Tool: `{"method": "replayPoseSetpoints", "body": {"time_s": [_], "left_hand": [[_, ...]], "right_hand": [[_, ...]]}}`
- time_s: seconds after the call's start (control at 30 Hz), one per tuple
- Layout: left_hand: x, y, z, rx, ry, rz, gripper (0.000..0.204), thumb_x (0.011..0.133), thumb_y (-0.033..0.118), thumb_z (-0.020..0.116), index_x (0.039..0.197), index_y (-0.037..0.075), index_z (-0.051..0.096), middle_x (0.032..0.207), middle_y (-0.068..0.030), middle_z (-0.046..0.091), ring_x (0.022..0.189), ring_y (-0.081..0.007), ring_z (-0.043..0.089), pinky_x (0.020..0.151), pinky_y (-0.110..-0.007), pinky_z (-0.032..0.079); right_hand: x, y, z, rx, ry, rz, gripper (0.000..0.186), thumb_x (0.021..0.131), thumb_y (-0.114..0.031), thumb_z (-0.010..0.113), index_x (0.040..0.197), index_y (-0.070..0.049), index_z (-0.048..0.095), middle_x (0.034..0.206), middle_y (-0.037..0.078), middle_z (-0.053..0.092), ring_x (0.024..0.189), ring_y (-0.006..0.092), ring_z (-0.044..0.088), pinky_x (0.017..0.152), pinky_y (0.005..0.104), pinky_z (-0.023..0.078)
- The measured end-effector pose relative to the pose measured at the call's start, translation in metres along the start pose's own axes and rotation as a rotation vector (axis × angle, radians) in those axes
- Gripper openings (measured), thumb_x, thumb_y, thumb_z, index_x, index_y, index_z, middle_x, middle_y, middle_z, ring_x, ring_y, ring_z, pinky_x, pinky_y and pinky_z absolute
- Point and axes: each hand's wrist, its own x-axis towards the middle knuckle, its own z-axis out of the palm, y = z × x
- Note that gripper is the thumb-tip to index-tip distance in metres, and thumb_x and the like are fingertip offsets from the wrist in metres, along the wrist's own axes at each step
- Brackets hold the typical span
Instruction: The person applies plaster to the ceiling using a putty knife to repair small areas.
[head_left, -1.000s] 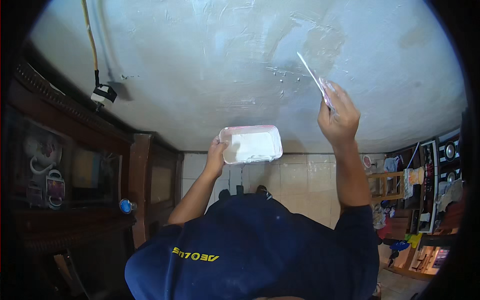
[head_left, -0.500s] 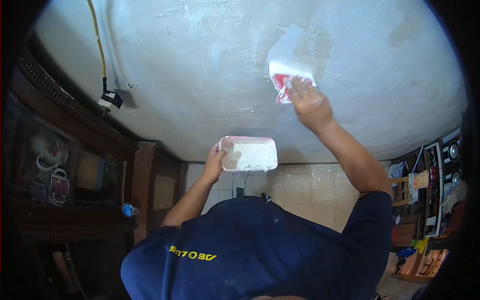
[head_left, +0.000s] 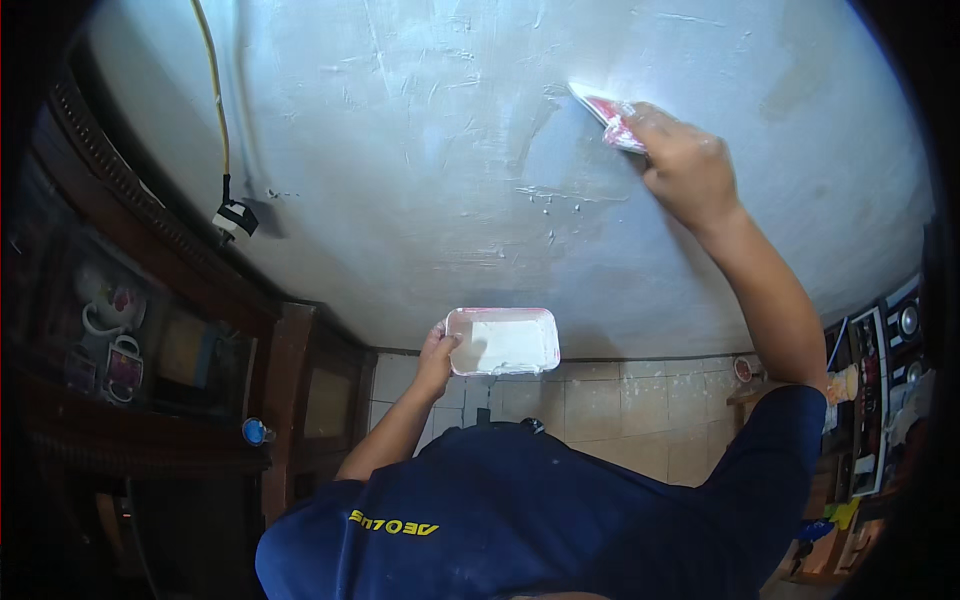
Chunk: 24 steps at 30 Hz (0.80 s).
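My right hand (head_left: 690, 170) is closed round a red putty spreader (head_left: 612, 118) smeared with white paste, its blade edge against the wall (head_left: 440, 190). The wall is grey-white, with scrape marks, thin streaks and a few small lumps of paste below the spreader. Lower down, my left hand (head_left: 436, 358) grips the left end of a rectangular tub (head_left: 552, 345) with the thumb over its rim. White putty (head_left: 510, 343) lies in the tub and coats part of its near edge. The fingers under the tub are hidden.
A yellow cable with a black and white socket (head_left: 235, 218) hangs on the wall at left. Dark wooden cabinets (head_left: 290, 370) with mugs behind glass stand at left, a blue-topped cup (head_left: 256, 432) beside them. Cluttered shelves (head_left: 870, 390) are at right. Spots mark the tiled floor (head_left: 600, 405).
My right hand has moved up and to the right with the spreader, which is now turned more edge-on. The tub appears slightly lower in the picture, along with the whole scene.
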Motion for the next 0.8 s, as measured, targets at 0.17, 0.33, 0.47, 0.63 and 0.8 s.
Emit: {"method": "replayPoseSetpoints", "body": {"time_s": [0.17, 0.33, 0.47, 0.63, 0.8], "left_hand": [[-0.007, 0.000, 0.006, -0.023, 0.015, 0.003, 0.046, 0.086, 0.014, 0.053, 0.129, 0.001, 0.046, 0.111, -0.0108, 0.059, 0.096, -0.0164, 0.060, 0.081, -0.029, 0.050], [-0.003, -0.003, 0.011, -0.018, 0.035, 0.009, 0.048, 0.086, 0.014, 0.052, 0.131, 0.001, 0.045, 0.111, -0.0113, 0.059, 0.098, -0.0175, 0.060, 0.084, -0.030, 0.050], [0.000, -0.004, 0.017, -0.032, 0.025, 0.013, 0.052, 0.085, 0.018, 0.053, 0.134, 0.001, 0.042, 0.111, -0.0116, 0.060, 0.093, -0.0184, 0.062, 0.079, -0.030, 0.052], [0.006, -0.005, 0.028, -0.055, 0.051, 0.018, 0.052, 0.085, 0.018, 0.054, 0.132, 0.000, 0.043, 0.111, -0.0123, 0.060, 0.095, -0.0189, 0.062, 0.081, -0.030, 0.051], [0.010, -0.013, 0.029, -0.068, -0.011, 0.070, 0.052, 0.085, 0.017, 0.054, 0.132, -0.001, 0.043, 0.114, -0.0131, 0.059, 0.101, -0.0186, 0.060, 0.085, -0.031, 0.049]], "right_hand": [[-0.019, -0.012, 0.026, -0.177, 0.098, -0.137, 0.027, 0.077, -0.005, 0.059, 0.104, -0.002, 0.065, 0.105, 0.013, 0.068, 0.085, 0.0260, 0.069, 0.071, 0.0332, 0.057], [-0.062, -0.036, 0.070, -0.151, -0.012, -0.177, 0.028, 0.078, -0.008, 0.057, 0.104, 0.002, 0.063, 0.106, 0.017, 0.065, 0.090, 0.0285, 0.068, 0.078, 0.0346, 0.056], [-0.096, -0.047, 0.100, 0.041, -0.126, -0.159, 0.026, 0.079, -0.009, 0.057, 0.102, 0.000, 0.064, 0.101, 0.013, 0.065, 0.082, 0.0262, 0.068, 0.069, 0.0352, 0.057], [-0.102, -0.038, 0.109, 0.135, -0.213, -0.028, 0.024, 0.079, -0.008, 0.056, 0.102, -0.008, 0.065, 0.095, 0.009, 0.065, 0.072, 0.0256, 0.068, 0.057, 0.0375, 0.056], [-0.036, -0.009, 0.051, 0.129, -0.072, -0.063, 0.023, 0.079, -0.002, 0.053, 0.097, -0.009, 0.065, 0.089, 0.007, 0.067, 0.069, 0.0274, 0.068, 0.055, 0.0370, 0.055]]}}
